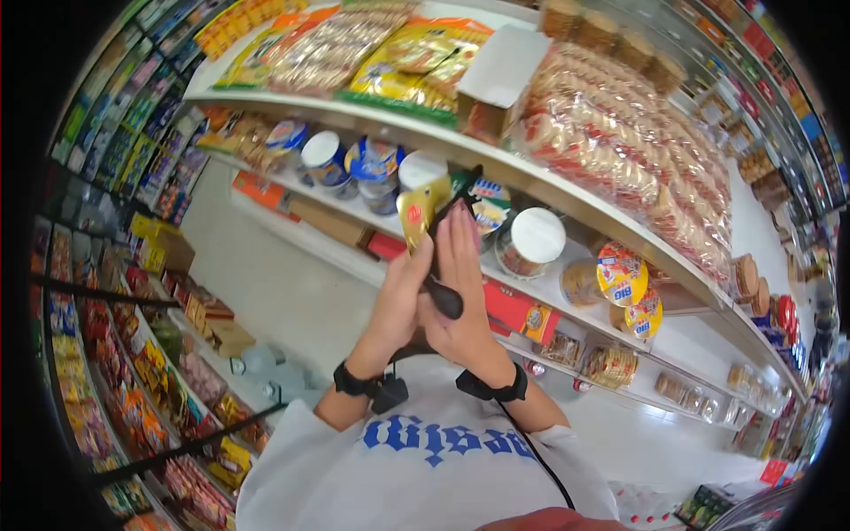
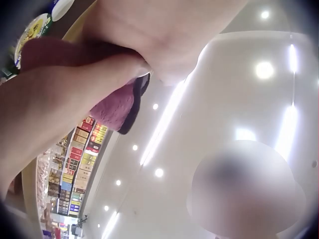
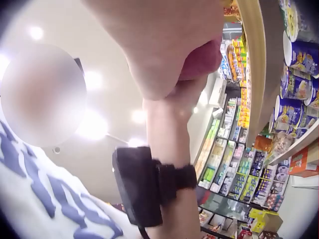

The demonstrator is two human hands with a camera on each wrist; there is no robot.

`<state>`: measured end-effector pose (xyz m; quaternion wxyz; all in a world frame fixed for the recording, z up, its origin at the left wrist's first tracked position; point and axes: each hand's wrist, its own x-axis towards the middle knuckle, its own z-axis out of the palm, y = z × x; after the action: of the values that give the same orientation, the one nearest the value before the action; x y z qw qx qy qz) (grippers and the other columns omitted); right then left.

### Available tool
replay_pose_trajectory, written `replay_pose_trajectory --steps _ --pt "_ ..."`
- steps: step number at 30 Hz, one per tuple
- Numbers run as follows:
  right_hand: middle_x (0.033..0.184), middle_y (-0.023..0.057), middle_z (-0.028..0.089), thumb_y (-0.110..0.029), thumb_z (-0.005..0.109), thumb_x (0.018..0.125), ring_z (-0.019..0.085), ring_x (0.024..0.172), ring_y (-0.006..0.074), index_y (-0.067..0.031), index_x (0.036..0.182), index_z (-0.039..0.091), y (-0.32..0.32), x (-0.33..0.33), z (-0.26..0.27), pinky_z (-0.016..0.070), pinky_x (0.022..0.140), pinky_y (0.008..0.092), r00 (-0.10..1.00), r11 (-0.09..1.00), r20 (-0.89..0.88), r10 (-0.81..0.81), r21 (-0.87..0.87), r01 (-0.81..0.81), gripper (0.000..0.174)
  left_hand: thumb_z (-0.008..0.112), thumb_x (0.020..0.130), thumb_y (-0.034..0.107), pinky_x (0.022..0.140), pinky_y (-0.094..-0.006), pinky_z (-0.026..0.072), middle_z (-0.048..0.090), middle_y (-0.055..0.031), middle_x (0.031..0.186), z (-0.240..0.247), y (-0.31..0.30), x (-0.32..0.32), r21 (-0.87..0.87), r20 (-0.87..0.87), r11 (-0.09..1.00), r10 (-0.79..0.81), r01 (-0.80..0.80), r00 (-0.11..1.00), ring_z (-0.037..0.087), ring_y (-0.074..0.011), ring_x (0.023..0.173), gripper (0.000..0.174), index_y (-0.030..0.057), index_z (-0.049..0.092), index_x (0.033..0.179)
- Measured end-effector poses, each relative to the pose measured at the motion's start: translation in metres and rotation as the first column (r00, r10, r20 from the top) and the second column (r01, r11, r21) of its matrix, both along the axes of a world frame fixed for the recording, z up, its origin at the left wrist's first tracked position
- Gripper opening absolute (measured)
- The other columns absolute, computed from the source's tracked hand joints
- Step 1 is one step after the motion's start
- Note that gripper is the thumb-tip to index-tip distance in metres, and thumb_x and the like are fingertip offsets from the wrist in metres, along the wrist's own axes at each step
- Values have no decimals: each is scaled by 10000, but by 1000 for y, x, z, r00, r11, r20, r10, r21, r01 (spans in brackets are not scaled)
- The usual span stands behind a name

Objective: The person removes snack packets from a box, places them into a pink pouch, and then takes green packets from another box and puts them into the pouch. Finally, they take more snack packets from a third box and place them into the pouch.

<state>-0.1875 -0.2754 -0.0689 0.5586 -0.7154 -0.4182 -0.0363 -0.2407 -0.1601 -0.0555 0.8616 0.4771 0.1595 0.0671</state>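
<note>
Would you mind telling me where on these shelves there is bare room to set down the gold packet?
The clearest patch is the bare white board of the middle shelf, right of the yellow-lidded bowls. Left of them the tubs stand close together. The top shelf is packed with snack bags and biscuit packs. The left hand holds the gold packet.

We worked under bright ceiling lights (image 2: 264,69) and long strip lamps (image 2: 164,124), which flared white in both wrist views. Near surfaces there were blurred and shadowed; our head view bowed strongly, with black vignetted edges.
</note>
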Motion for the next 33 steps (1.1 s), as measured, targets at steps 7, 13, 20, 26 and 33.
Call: replay_pose_trajectory --steps 7,13,20,26,33 --pt "1194 5 641 -202 602 1050 572 1102 78 -14 1342 570 -23 25 -27 491 934 274 517 886 -811 272 421 195 349 515 1088 363 671 -237 484 677 -40 974 -14 -3 20 463 40 868 183 -181 982 589 -65 773 428 -29 601 1239" --pt "1049 3 685 -111 771 925 635 928 67 -36 1136 630 -36 6 -22 537 793 241 283 959 -952 118 183 218 265 519 1082 399 601 -256 433 672 4 812 -3 11 22 550 -108 835 82 -10 991 533 -41 723 474 -36 700 1031" --pt "999 8 698 -135 788 915 637 895 55 -21 1059 666 -34 27 -43 519 809 237 661 945 -749 -38 188 268 220 700 987 171 783 -239 511 710 -56 1072 -1 11 22 620 17 777 130 -113 991 631 -67 890 275 -73 705 1113" --pt "1059 11 690 -163 689 995 617 968 72 1 1180 651 -63 36 -49 494 849 243 399 953 -903 161 247 173 250 706 962 120 798 -248 497 727 -76 1047 8 6 -12 637 -97 768 -1 63 995 629 -88 913 227 -55 733 1103" --pt "1081 1 683 -180 757 944 606 998 74 -3 1319 585 -82 37 -37 500 856 257 420 983 -891 170 121 -139 449 741 916 105 739 -257 497 716 -89 955 -9 -8 -1 681 -138 725 -15 106 990 635 -111 807 195 -30 752 1058"
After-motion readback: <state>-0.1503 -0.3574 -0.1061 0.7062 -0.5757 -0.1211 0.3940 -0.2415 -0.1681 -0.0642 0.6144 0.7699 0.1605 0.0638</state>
